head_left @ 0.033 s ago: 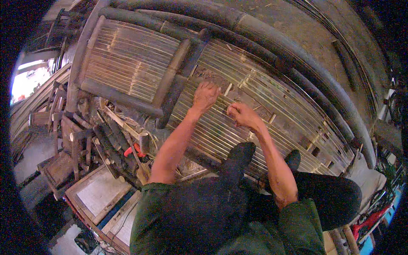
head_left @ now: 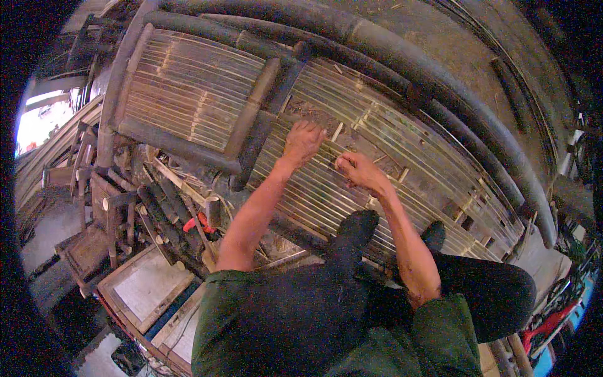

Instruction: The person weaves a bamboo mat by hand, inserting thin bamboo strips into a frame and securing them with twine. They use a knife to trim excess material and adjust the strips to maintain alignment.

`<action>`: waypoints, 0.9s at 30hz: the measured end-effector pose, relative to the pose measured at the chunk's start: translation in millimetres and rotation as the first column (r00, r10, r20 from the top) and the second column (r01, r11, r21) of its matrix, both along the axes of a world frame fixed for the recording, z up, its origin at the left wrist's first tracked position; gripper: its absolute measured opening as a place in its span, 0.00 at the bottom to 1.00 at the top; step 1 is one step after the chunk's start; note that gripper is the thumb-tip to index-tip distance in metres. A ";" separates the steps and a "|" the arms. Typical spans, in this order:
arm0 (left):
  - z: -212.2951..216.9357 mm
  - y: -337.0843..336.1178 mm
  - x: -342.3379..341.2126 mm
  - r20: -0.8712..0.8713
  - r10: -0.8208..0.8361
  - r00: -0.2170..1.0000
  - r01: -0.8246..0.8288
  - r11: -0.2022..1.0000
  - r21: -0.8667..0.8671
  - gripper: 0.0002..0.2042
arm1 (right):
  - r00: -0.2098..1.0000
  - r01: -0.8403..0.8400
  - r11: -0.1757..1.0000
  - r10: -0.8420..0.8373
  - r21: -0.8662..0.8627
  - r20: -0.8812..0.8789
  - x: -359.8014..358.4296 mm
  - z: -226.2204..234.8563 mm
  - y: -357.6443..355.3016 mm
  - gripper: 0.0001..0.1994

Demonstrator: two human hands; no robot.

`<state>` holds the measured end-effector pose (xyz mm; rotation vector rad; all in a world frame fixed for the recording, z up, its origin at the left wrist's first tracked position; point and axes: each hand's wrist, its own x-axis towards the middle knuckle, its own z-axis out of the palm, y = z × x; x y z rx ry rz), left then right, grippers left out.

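A bamboo seat panel of thin, parallel slats (head_left: 295,182) lies below me in a frame of thick dark poles. My left hand (head_left: 304,141) is closed, knuckles up, over the far edge of the nearer slats, beside an open gap. Just to its right, my right hand (head_left: 358,169) is curled closed with the thumb pressed to the fingers. A narrow bamboo slat (head_left: 330,149) runs between the two hands, and both appear to grip it; their fingertips are hidden. Short light crosspieces (head_left: 337,132) show in the gap.
A slatted backrest (head_left: 195,88) rises at the left, and a long curved pole (head_left: 440,88) borders the far side. My dark-covered foot (head_left: 357,226) rests on the near slats. Cut poles (head_left: 166,217), a red-handled tool (head_left: 200,223) and framed panels (head_left: 147,286) lie left.
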<state>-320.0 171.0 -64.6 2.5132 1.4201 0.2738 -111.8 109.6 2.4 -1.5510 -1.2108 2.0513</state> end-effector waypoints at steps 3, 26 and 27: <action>5.4 1.9 -10.7 0.039 -0.083 0.996 0.083 0.997 0.008 0.10 | 0.968 -0.226 0.934 0.184 0.278 0.170 -7.1 7.7 -6.0 0.12; -12.7 -2.0 -1.2 0.093 0.304 0.948 -0.308 0.951 0.034 0.13 | 0.838 -0.441 0.735 0.133 0.514 0.529 5.0 -29.7 21.6 0.20; -14.0 -2.4 1.7 0.095 0.321 0.942 -0.326 0.945 0.039 0.13 | 0.885 -0.375 0.779 0.139 0.502 0.445 9.1 -32.6 20.6 0.20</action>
